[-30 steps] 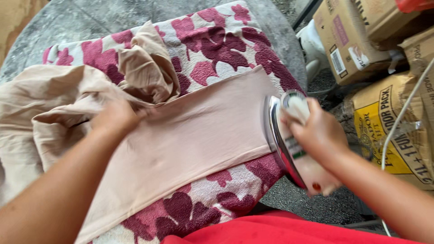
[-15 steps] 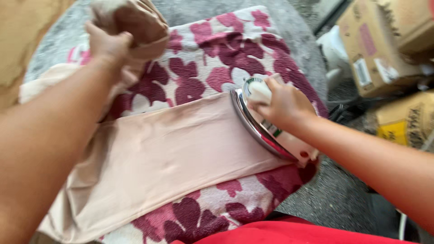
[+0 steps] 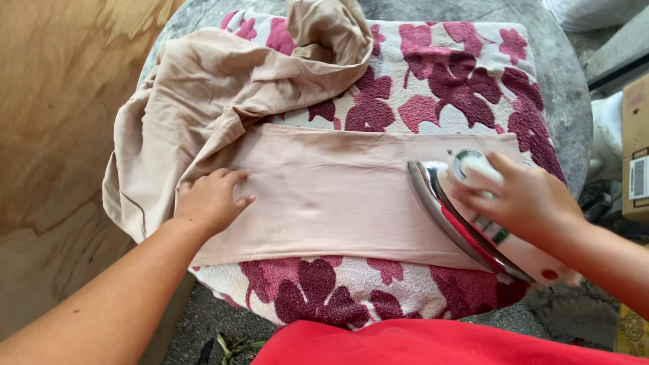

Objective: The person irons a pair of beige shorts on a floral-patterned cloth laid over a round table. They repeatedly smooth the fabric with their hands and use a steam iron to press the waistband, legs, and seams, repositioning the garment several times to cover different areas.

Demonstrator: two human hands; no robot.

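Head view, looking straight down. The left hand (image 3: 211,200) lies flat, palm down and fingers spread, on the beige garment (image 3: 324,192), gripping nothing, just pressing the cloth near its left end. The right hand (image 3: 526,201) is wrapped around the handle of the white iron (image 3: 473,216), a firm closed hold; the iron sits tilted, its shiny soleplate edge touching the right end of the flat beige strip.

That smoothed strip runs left to right across the middle of the floral towel (image 3: 433,81), which covers the round stone table (image 3: 568,94). The rest of the garment is bunched in loose folds at the table's far-left edge, spilling a little over it. Between the two hands the strip lies flat and open. Bare towel shows beyond the strip toward the far-right edge, and a narrower band of it at the near edge, where the red clothing (image 3: 419,345) of the person begins. The iron's heel hangs over the near-right edge of the towel. A wooden board (image 3: 61,135) stands close along the left, and a cardboard box (image 3: 635,155) sits off the right edge.
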